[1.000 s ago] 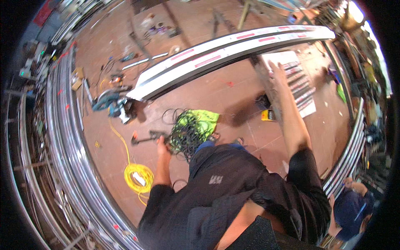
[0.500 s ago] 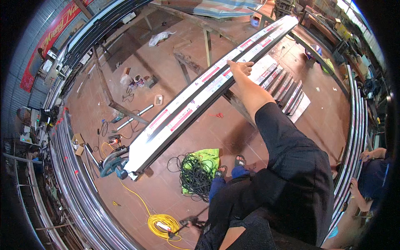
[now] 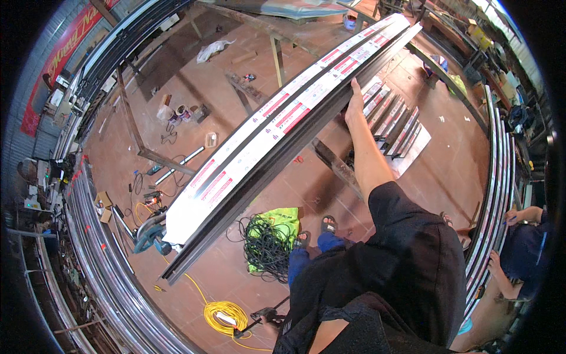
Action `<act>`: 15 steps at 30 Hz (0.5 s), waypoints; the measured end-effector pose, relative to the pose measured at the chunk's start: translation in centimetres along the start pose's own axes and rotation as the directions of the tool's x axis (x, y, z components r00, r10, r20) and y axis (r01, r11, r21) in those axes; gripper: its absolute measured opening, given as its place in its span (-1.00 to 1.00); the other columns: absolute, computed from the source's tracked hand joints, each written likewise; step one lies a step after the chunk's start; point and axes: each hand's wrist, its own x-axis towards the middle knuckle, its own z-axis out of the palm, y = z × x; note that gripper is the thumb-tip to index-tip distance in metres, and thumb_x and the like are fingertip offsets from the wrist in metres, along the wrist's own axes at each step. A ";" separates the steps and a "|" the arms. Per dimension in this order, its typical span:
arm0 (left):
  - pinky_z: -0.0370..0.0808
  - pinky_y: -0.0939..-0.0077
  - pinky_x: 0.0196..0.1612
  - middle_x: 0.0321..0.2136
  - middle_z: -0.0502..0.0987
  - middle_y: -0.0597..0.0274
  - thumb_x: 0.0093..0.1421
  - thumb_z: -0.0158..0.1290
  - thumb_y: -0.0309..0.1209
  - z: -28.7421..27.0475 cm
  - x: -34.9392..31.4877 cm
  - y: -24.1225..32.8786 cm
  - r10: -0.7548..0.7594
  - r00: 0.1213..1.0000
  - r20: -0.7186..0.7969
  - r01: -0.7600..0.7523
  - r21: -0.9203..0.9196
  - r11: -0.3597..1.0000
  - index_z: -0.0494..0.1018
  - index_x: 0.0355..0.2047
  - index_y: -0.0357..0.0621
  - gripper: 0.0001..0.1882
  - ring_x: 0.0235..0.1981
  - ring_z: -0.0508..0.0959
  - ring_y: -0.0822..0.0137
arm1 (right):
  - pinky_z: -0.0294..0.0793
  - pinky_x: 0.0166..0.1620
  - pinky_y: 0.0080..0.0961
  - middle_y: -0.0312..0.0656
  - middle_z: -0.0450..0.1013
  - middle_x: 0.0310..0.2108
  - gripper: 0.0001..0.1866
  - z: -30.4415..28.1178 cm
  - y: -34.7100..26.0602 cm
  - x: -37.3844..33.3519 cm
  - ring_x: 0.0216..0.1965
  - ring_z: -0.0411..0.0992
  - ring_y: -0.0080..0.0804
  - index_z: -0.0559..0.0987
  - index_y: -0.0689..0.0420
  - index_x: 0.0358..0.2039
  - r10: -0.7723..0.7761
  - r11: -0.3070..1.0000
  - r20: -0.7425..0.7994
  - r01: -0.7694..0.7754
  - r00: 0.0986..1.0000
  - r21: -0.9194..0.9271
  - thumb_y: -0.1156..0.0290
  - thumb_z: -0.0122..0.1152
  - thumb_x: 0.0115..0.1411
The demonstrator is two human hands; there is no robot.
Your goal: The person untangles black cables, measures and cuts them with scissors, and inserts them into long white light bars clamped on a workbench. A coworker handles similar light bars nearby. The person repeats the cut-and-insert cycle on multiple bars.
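My right hand (image 3: 355, 109) reaches up the middle of a long dark metal profile (image 3: 247, 193), thumb over its upper edge and fingers hidden behind. The profile is tilted, along the near side of long profiles with white, red-printed film (image 3: 253, 154). Its lower-left end sticks out past theirs. At the lower edge, my left hand (image 3: 270, 324) is closed round a black tool with a long thin bar (image 3: 263, 314). The tool's exact kind cannot be made out. It hangs beside a coil of yellow cord (image 3: 219, 323).
A teal power tool (image 3: 154, 241) sits at the profiles' lower-left end. Black cable (image 3: 265, 251) lies heaped on a green bag. Short profiles (image 3: 396, 121) rest on a board beyond my right arm. Long stock (image 3: 112, 259) runs along the left. A co-worker (image 3: 527, 251) handles profiles at right.
My right hand has gone from lying on top of the profiles to gripping the dark one. That profile has moved toward me and tilted, showing more of its side. My left hand keeps its tool.
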 end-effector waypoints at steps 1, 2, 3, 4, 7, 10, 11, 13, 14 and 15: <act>0.25 0.47 -0.67 -0.63 0.39 0.33 0.32 0.00 0.21 -0.1 0.1 0.3 -0.001 1.000 0.007 0.001 0.003 1.000 0.48 -0.26 -0.02 -0.48 -0.70 0.31 0.40 | 0.41 0.21 -0.14 -0.03 0.53 0.07 -0.39 -0.2 -0.7 0.2 0.06 0.49 -0.08 0.49 0.20 0.13 -0.016 1.000 0.048 0.016 0.999 -0.010 -0.05 0.16 0.31; 0.26 0.47 -0.66 -0.62 0.39 0.33 0.32 0.00 0.21 -0.2 0.2 0.7 0.001 1.000 0.015 -0.001 0.013 1.000 0.48 -0.25 -0.03 -0.48 -0.70 0.31 0.39 | 0.41 0.21 -0.15 -0.02 0.53 0.06 -0.38 -0.4 -1.2 0.3 0.08 0.48 -0.09 0.48 0.21 0.14 -0.031 0.999 0.045 0.032 0.998 -0.026 -0.06 0.15 0.31; 0.26 0.47 -0.66 -0.62 0.40 0.32 0.32 0.00 0.21 -0.2 0.4 1.0 0.007 1.000 0.022 -0.008 0.022 1.000 0.48 -0.25 -0.03 -0.47 -0.70 0.32 0.39 | 0.42 0.21 -0.15 -0.02 0.53 0.06 -0.38 -0.5 -1.8 0.5 0.07 0.48 -0.08 0.47 0.22 0.15 -0.035 0.999 0.109 0.034 0.993 0.010 -0.05 0.15 0.32; 0.26 0.47 -0.66 -0.61 0.41 0.32 0.31 0.00 0.21 -0.3 0.4 1.5 0.011 1.000 0.027 -0.012 0.031 0.999 0.49 -0.24 -0.03 -0.47 -0.70 0.32 0.39 | 0.42 0.20 -0.15 -0.02 0.53 0.06 -0.38 -0.8 -2.3 0.5 0.07 0.48 -0.08 0.46 0.22 0.16 -0.041 0.999 0.122 0.036 0.992 0.039 -0.05 0.15 0.32; 0.28 0.49 -0.65 -0.57 0.45 0.28 0.30 0.01 0.22 0.4 1.3 2.8 0.067 0.997 0.022 -0.069 0.077 0.995 0.50 -0.21 -0.05 -0.45 -0.68 0.33 0.37 | 0.58 -0.07 -0.18 0.02 0.56 -0.14 -0.45 -1.7 -3.9 0.1 -0.19 0.56 -0.10 0.50 0.20 0.03 -0.067 0.996 0.061 0.063 0.996 0.060 -0.05 0.14 0.33; 0.34 0.42 -0.61 -0.46 0.53 0.21 0.32 -0.01 0.20 1.0 1.8 3.8 0.031 0.985 0.167 -0.040 0.055 0.998 0.51 -0.20 -0.09 -0.44 -0.63 0.39 0.32 | 0.61 -0.35 -0.23 0.03 0.51 -0.40 -0.50 -2.0 -5.2 -1.4 -0.46 0.52 -0.14 0.50 0.14 -0.15 -0.049 0.987 0.097 0.034 0.994 0.154 -0.10 0.20 0.29; 0.34 0.42 -0.61 -0.46 0.53 0.21 0.32 -0.01 0.20 1.4 2.0 4.1 0.037 0.986 0.164 -0.048 0.062 0.997 0.51 -0.20 -0.09 -0.44 -0.63 0.39 0.32 | 0.60 -0.26 -0.17 0.03 0.52 -0.34 -0.49 -2.0 -5.6 -2.0 -0.36 0.53 -0.13 0.49 0.18 -0.10 -0.032 0.990 0.076 0.021 0.997 0.139 -0.08 0.18 0.31; 0.34 0.42 -0.60 -0.47 0.53 0.21 0.32 0.00 0.20 1.8 1.9 4.4 0.040 0.986 0.159 -0.055 0.087 0.995 0.51 -0.21 -0.09 -0.45 -0.63 0.39 0.32 | 0.59 -0.08 -0.05 0.02 0.54 -0.22 -0.45 -2.4 -6.5 -3.6 -0.16 0.57 -0.12 0.47 0.25 0.01 0.020 0.995 0.024 -0.023 1.000 0.099 -0.03 0.15 0.34; 0.34 0.42 -0.60 -0.47 0.53 0.21 0.32 0.00 0.19 1.9 1.7 4.6 0.044 0.986 0.159 -0.060 0.097 0.993 0.51 -0.21 -0.09 -0.45 -0.63 0.39 0.32 | 0.62 -0.16 0.03 0.09 0.49 -0.28 -0.25 -2.6 -6.7 -4.3 -0.25 0.57 -0.02 0.39 0.31 0.00 -0.035 0.999 0.064 0.034 0.997 0.028 -0.24 0.13 0.28; 0.34 0.42 -0.60 -0.47 0.53 0.21 0.32 0.00 0.19 2.0 1.6 4.7 0.046 0.987 0.155 -0.062 0.099 0.993 0.51 -0.21 -0.09 -0.45 -0.63 0.39 0.32 | 0.63 -0.15 0.03 0.11 0.48 -0.27 -0.18 -3.0 -7.0 -5.0 -0.25 0.57 0.01 0.38 0.33 0.02 -0.036 0.996 0.079 0.029 0.996 0.086 -0.31 0.13 0.23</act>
